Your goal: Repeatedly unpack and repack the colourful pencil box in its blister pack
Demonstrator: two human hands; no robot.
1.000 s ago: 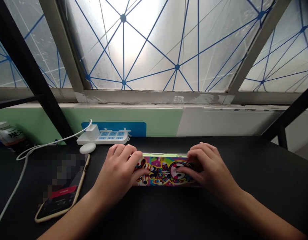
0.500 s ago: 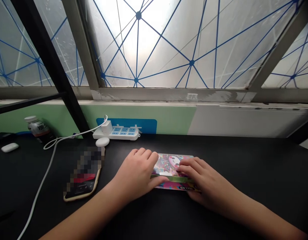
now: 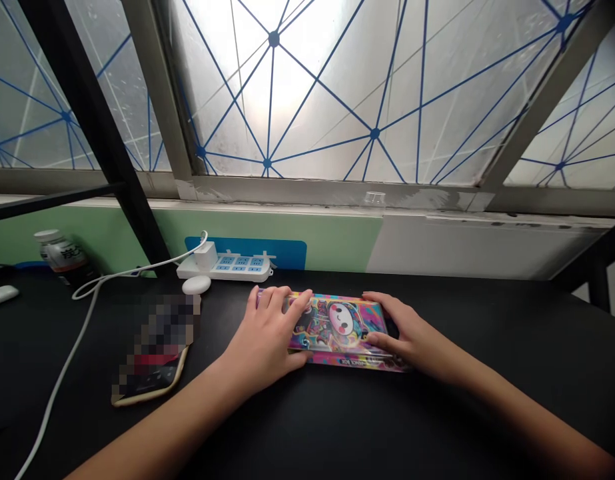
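A colourful pencil box (image 3: 327,327) with a cartoon face on its lid and lettering on its front edge lies on the black desk. Across its left end, my left hand (image 3: 272,327) has its fingers at the far edge and its thumb at the near edge. My right hand (image 3: 407,333) clasps the right end, fingers at the far corner and thumb on the lid. The lid looks level with the box. Both hands partly cover its ends.
Left of the box lies a phone (image 3: 157,353), its screen blurred. A white cable (image 3: 62,380) runs from a plug on the power strip (image 3: 242,267). Near it are a white oval object (image 3: 196,285) and a bottle (image 3: 64,257). A black metal frame (image 3: 97,133) slants at left.
The lid, raised with a green strip showing under it, now lies down flat. My right hand has shifted to the box's right end, and my left hand has moved left, its fingers more spread.
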